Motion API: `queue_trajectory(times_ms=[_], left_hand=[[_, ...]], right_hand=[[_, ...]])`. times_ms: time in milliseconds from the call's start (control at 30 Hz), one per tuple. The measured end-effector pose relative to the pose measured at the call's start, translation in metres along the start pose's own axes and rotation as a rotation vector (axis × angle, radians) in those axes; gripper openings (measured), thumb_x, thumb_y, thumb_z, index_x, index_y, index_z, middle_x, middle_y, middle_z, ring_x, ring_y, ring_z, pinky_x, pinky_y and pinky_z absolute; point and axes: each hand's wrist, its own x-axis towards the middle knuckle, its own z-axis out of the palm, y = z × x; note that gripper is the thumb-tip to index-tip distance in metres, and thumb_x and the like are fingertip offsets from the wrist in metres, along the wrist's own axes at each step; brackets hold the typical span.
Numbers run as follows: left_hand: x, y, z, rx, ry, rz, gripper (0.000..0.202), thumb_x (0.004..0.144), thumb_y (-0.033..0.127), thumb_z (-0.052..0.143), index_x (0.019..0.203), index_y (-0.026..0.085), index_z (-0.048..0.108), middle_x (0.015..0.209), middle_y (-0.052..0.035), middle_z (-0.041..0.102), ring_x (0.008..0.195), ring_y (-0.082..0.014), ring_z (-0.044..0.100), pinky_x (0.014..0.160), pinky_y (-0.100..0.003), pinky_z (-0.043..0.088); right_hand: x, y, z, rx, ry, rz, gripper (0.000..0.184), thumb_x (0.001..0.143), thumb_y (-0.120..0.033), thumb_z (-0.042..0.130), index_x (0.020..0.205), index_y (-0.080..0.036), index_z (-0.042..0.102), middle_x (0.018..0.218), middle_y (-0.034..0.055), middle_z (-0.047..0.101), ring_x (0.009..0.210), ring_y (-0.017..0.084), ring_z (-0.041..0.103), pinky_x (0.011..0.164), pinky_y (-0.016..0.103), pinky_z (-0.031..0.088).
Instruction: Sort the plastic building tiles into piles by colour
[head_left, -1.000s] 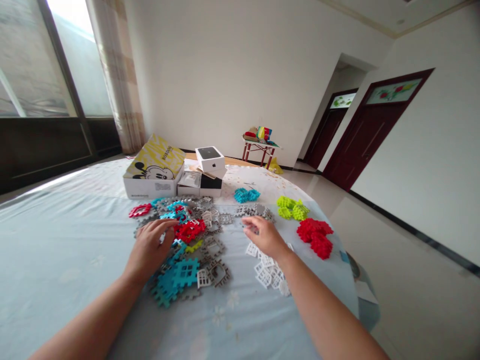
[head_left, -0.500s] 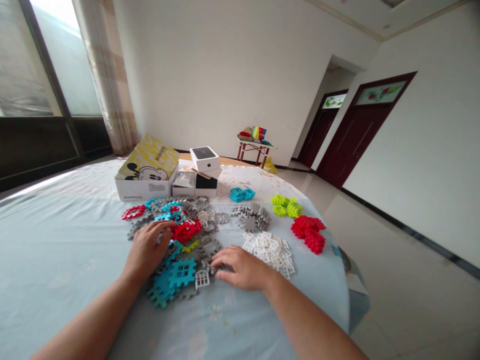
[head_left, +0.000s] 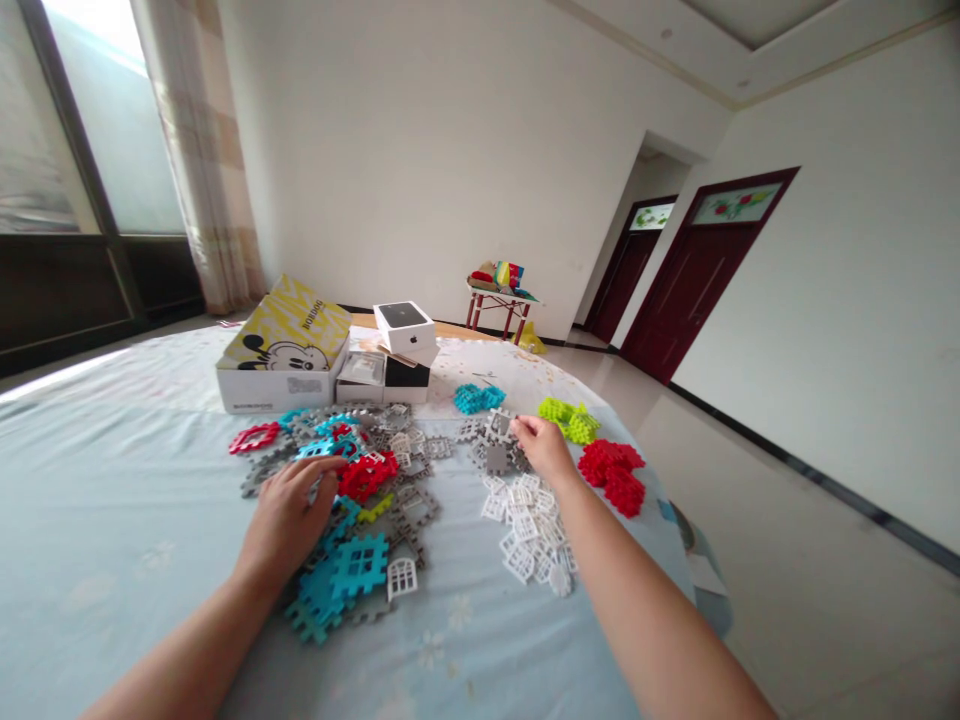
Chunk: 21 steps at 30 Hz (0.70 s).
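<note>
A mixed heap of plastic building pieces lies in front of me, with blue square pieces [head_left: 360, 565], red pieces [head_left: 367, 477] and grey pieces [head_left: 415, 505] in it. My left hand [head_left: 289, 510] rests on the heap's left side, palm down, fingers loosely stretched toward the red pieces. Over a smaller pile of grey pieces [head_left: 496, 459], my right hand [head_left: 545, 447] pinches a grey square building piece [head_left: 499, 424] by its right edge. Just below that hand is a pile of white window pieces [head_left: 525, 525]. One arched white window piece [head_left: 402, 577] lies at the heap's lower right.
Sorted piles of blue pieces [head_left: 478, 398], lime-green pieces [head_left: 570, 419] and red pieces [head_left: 611, 472] lie along the right. A yellow and white shoebox [head_left: 281, 388] and a white phone box [head_left: 405, 328] stand at the back. A pale blue cloth [head_left: 150, 600] covers the round table.
My right hand has moved from the heap's right edge, away from me and to the right, and now holds a grey piece over the grey pile. My left hand has barely moved.
</note>
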Motion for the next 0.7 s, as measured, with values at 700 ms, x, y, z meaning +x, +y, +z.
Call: queue_trajectory(times_ms=[700], left_hand=[[0.0, -0.025, -0.019, -0.046, 0.252, -0.339, 0.033, 0.079, 0.036, 0.038, 0.096, 0.021, 0.063, 0.096, -0.0051, 0.064, 0.082, -0.0202, 0.059, 0.074, -0.033, 0.046]], right_hand=[[-0.005, -0.048, 0.08, -0.439, -0.348, -0.469, 0.024, 0.074, -0.014, 0.059, 0.097, -0.02, 0.065, 0.099, 0.0058, 0.062, 0.099, 0.019, 0.053, 0.09, 0.031, 0.038]])
